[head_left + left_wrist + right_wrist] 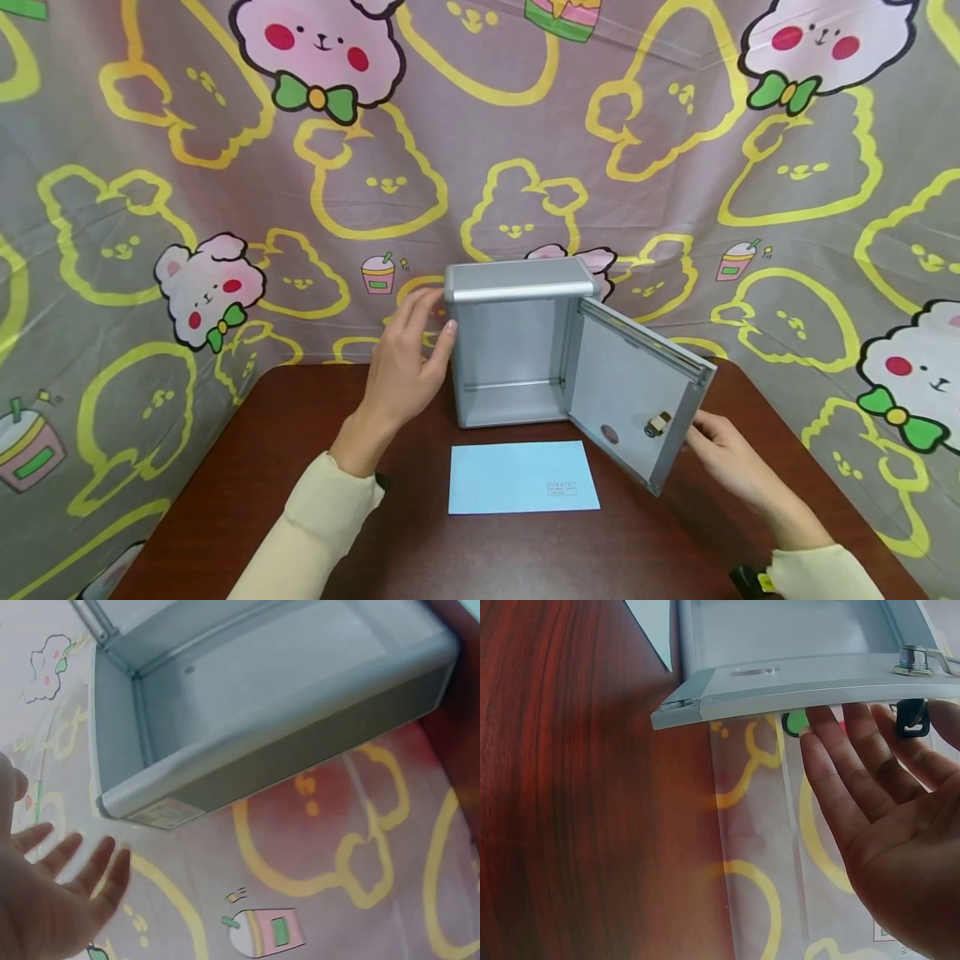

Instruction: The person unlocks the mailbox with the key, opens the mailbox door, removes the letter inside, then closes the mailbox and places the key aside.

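A silver-grey metal box (517,280) stands upright on the table, its hinged door (626,375) swung out to the right. The inside of the box is bare. My left hand (405,367) is raised beside the box's upper left edge, its fingers loosely spread and holding nothing. On the right, my right hand (900,847) reaches behind the door with straight fingertips against its outer face, partly hidden in the head view. A black-headed key (911,720) sticks out of that face by the fingers. The lock's metal cam (657,424) shows on the inner side.
A light blue envelope (517,475) with small print lies flat in front of the box. The dark red-brown wooden table (420,558) backs onto a patterned curtain (465,133). The door's lower corner (655,487) juts towards me, right of the envelope.
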Demonstrator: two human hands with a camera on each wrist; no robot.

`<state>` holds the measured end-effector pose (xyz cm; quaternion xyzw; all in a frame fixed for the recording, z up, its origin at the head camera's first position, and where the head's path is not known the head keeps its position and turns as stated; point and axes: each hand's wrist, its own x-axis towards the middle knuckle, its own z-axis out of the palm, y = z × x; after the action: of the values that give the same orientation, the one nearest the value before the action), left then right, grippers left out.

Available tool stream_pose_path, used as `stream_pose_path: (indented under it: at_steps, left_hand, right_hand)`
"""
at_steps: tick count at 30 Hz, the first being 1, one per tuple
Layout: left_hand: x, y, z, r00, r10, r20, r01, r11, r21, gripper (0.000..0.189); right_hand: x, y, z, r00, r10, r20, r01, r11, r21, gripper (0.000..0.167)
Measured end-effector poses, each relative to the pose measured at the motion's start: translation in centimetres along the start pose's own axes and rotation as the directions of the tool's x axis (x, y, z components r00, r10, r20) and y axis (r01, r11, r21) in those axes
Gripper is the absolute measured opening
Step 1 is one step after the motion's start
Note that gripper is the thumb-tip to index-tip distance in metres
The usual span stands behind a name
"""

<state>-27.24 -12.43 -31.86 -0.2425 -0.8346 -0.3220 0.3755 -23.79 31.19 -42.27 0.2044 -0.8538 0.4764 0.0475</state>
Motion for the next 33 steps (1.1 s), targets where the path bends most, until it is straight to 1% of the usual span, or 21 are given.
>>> stream_pose_path:
  at_steps: [3, 5, 8, 11, 14, 18, 21, 23, 26, 30, 33]
  left_hand:
    - [1.5, -0.2, -0.1, 0.999, -0.051, 0.006, 0.051, 0.999, 0.016, 0.049]
    - [2.4, -0.4, -0.1, 0.996, -0.090, 0.025, 0.089, 0.995, 0.040, 0.053]
    - [3.9, -0.4, 0.1, 0.988, -0.140, 0.069, 0.136, 0.989, 0.066, 0.058]
    - [5.2, -0.4, 0.6, 0.977, -0.174, 0.125, 0.163, 0.982, 0.093, 0.062]
    - [6.2, -0.4, 1.2, 0.961, -0.206, 0.187, 0.188, 0.976, 0.107, 0.064]
    - [7.1, -0.5, 1.8, 0.931, -0.256, 0.261, 0.232, 0.966, 0.116, 0.067]
    - [7.7, -0.6, 2.2, 0.910, -0.278, 0.309, 0.244, 0.959, 0.145, 0.068]
    - [8.0, -0.7, 2.4, 0.899, -0.278, 0.339, 0.234, 0.958, 0.163, 0.067]
    - [8.4, -1.0, 2.7, 0.877, -0.283, 0.388, 0.227, 0.956, 0.184, 0.064]
    - [8.6, -1.4, 2.8, 0.850, -0.293, 0.439, 0.233, 0.955, 0.185, 0.059]
    - [8.9, -1.5, 2.7, 0.837, -0.285, 0.467, 0.229, 0.958, 0.173, 0.058]
  right_hand:
    - [0.0, 0.0, 0.1, 1.000, -0.020, 0.005, 0.020, 1.000, 0.021, 0.030]
    - [0.1, 0.0, 0.1, 0.999, -0.032, 0.010, 0.032, 0.999, 0.031, 0.029]
    - [0.1, 0.0, 0.2, 0.999, -0.038, 0.015, 0.037, 0.999, 0.037, 0.029]
    - [0.0, 0.0, 0.3, 0.999, -0.039, 0.016, 0.039, 0.999, 0.038, 0.029]
    - [0.0, -0.1, 0.4, 0.999, -0.038, 0.014, 0.037, 0.999, 0.028, 0.028]
    - [0.0, -0.3, 0.6, 0.999, -0.039, 0.018, 0.039, 0.999, 0.025, 0.027]
    - [0.0, -0.4, 0.7, 0.999, -0.044, 0.029, 0.044, 0.999, 0.030, 0.028]
    - [-0.1, -0.4, 0.7, 0.998, -0.045, 0.032, 0.045, 0.999, 0.025, 0.028]
    - [-0.2, -0.5, 0.8, 0.999, -0.041, 0.033, 0.040, 0.999, 0.019, 0.029]
    - [-0.3, -0.7, 0.9, 0.999, -0.024, 0.037, 0.024, 0.999, 0.022, 0.030]
    - [-0.3, -0.8, 0.9, 0.999, -0.022, 0.033, 0.021, 1.000, 0.018, 0.030]
